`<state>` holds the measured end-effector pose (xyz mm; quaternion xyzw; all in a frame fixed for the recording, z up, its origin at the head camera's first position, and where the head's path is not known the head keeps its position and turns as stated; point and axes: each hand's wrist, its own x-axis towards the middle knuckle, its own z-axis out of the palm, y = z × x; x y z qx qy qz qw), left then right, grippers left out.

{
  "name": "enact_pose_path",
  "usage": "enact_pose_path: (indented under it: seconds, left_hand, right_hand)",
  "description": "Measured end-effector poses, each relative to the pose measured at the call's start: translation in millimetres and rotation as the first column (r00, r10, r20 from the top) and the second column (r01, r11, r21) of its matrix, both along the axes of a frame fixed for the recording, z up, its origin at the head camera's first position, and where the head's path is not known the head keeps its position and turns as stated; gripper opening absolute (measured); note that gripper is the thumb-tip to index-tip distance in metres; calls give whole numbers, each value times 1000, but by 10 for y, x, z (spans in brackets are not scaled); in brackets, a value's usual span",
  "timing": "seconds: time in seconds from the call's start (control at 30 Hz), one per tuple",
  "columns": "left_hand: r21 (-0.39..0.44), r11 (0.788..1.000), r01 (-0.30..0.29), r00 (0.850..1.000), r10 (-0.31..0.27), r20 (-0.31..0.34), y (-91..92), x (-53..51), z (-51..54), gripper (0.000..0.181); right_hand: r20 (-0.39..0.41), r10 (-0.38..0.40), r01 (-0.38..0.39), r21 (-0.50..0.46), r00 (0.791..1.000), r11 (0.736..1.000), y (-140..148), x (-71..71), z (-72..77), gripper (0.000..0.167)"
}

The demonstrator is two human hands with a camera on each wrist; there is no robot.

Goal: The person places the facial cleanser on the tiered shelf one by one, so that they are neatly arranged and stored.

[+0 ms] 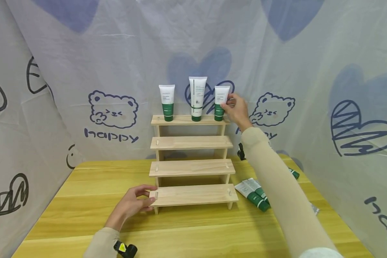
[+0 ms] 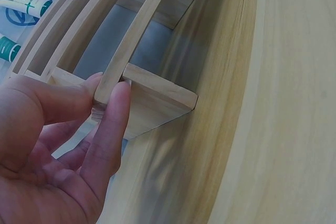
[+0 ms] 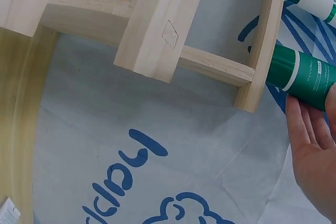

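Observation:
A stepped wooden display rack stands on the table. Three white-and-green squeeze tubes stand upright on its top step: one tube at the left, a taller one in the middle, and one at the right. My right hand grips the right tube by its side; in the right wrist view that tube's green cap end meets the top board. With thumb and fingers, my left hand pinches the left end of the lowest step.
Several more squeeze tubes lie on the wooden table right of the rack, partly behind my right forearm. A small black object shows beside the rack. Printed cloth hangs behind and at both sides.

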<state>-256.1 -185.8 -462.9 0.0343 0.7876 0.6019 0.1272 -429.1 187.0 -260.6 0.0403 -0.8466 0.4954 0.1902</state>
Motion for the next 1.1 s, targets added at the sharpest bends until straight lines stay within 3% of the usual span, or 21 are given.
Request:
enact_pose_path:
  seconds: [0.6, 1.1]
  left_hand:
    - [0, 1000, 1, 1000, -1, 0, 5, -2, 5, 42]
    - [-23, 1000, -6, 1000, 6, 6, 13, -10, -6, 44]
  right_hand:
    - [25, 87, -86, -56, 996, 995, 185, 101, -34, 43]
    - [34, 82, -84, 46, 996, 995, 507, 245, -110, 44]
